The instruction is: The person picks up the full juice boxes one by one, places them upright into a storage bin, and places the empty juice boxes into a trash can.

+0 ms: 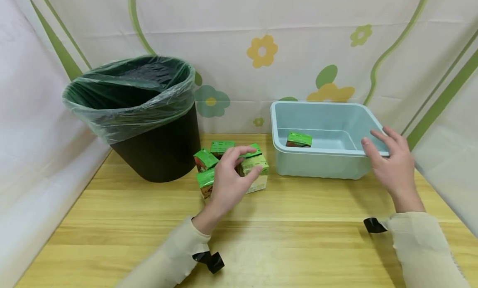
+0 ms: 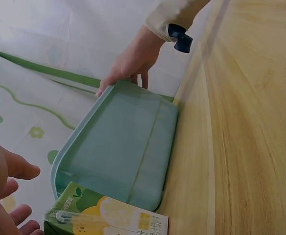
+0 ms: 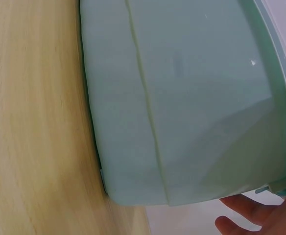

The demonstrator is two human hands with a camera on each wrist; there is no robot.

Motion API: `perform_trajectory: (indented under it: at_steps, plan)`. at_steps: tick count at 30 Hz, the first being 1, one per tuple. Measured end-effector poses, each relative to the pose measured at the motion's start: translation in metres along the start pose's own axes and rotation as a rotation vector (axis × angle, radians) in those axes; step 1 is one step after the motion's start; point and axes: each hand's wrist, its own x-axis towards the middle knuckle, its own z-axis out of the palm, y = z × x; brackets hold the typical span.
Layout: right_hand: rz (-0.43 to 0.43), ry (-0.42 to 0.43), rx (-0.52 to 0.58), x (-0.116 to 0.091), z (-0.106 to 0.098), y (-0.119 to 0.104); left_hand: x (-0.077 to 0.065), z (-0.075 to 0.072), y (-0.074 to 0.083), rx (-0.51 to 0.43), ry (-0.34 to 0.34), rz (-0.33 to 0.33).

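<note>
My left hand [image 1: 233, 178] is over a cluster of small drink cartons, thumb and fingers spread apart. Nearest it is a yellow-green carton [image 1: 254, 167]; in the left wrist view this drink carton [image 2: 106, 215] shows lemon pictures and a wrapped straw on its side. Beside it stand other green-topped cartons [image 1: 205, 159], partly covered by the hand. At the right, a light blue plastic bin [image 1: 317, 163] stands on the table, with one green-topped carton [image 1: 298, 139] inside. My right hand [image 1: 396, 167] holds the bin's right front corner, thumb at the rim, fingers around the end.
A black trash can [image 1: 160, 151] lined with a translucent green bag [image 1: 164, 105] stands at the back left. Behind everything hangs a white curtain [image 1: 224, 43] with flower prints. The wooden table [image 1: 280, 238] reaches toward me in front of the cartons and bin.
</note>
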Motion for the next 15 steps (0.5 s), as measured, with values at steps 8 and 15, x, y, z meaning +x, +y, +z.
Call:
perform_trajectory:
  at_steps: [8, 15]
  plan:
    - [-0.005, 0.013, 0.005, -0.0001, -0.0004, -0.001, -0.0025, 0.0022, 0.0045, 0.103, -0.007, 0.027]
    - [-0.004, 0.014, 0.007, -0.0004, 0.0009, 0.0001, -0.0054, 0.0043, 0.0046, 0.109, -0.033, 0.013]
